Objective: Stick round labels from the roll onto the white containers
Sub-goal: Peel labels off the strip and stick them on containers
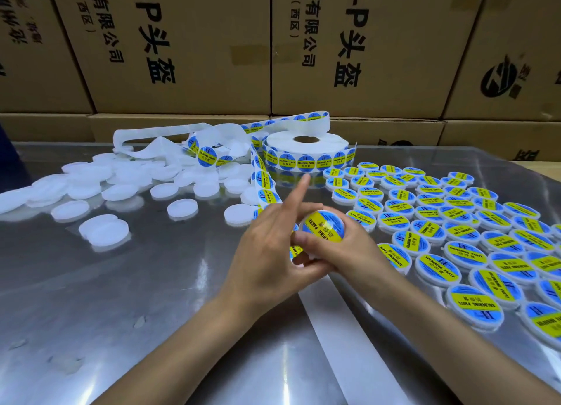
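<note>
Both hands meet on one labelled container (323, 225). Your right hand (340, 246) grasps it; your left hand (267, 253) pinches the label strip (263, 181) beside that grip, forefinger straight.

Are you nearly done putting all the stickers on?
Not quite. Many labelled containers already lie on the right. Both the left hand and the right hand hold a container with its label on. A heap of plain white containers and the label roll remain.
</note>
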Available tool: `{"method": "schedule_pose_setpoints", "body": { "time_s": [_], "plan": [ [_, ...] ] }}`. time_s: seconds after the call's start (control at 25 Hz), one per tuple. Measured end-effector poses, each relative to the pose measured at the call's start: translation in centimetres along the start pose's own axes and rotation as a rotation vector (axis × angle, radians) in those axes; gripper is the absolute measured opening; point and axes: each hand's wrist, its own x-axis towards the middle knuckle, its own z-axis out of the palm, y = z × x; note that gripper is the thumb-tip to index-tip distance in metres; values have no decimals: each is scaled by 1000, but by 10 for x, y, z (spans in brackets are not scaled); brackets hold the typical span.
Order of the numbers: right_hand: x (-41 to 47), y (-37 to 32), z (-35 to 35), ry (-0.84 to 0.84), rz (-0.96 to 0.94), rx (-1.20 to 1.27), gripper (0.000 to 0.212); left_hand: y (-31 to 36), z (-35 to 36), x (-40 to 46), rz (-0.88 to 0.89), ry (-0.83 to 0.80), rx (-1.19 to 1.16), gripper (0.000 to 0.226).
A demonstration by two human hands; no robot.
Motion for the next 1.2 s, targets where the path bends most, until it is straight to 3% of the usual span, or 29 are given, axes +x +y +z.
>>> {"method": "schedule_pose_setpoints", "body": {
  "time_s": [0.08,0.24,0.36,0.56,0.68,0.8,0.88,1.04,1.2],
  "plan": [
    [-2,0,1,-8,2,-27,6,2,1,1,50,12,35,87],
    [0,0,-2,86,93,-48,35,4,4,0,-9,43,-18,88],
    [4,4,-1,172,233,7,57,5,8,-3,-40,-42,-43,83],
    [6,11,-2,307,267,83,53,3,9,-3,118,-253,252,53],
    [9,11,-3,232,304,164,62,-3,8,-3,21,-299,132,42],
    [9,14,1,38,337,93,53,-14,0,0,-115,-166,9,34],
    [8,16,2,9,335,73,46,-19,-2,0,-66,-75,21,25],
    [8,16,-5,141,346,116,39,-14,8,-5,85,-67,23,15],
    [15,14,-19,312,252,-45,47,-22,4,-4,187,-72,230,15]
  ]
}}
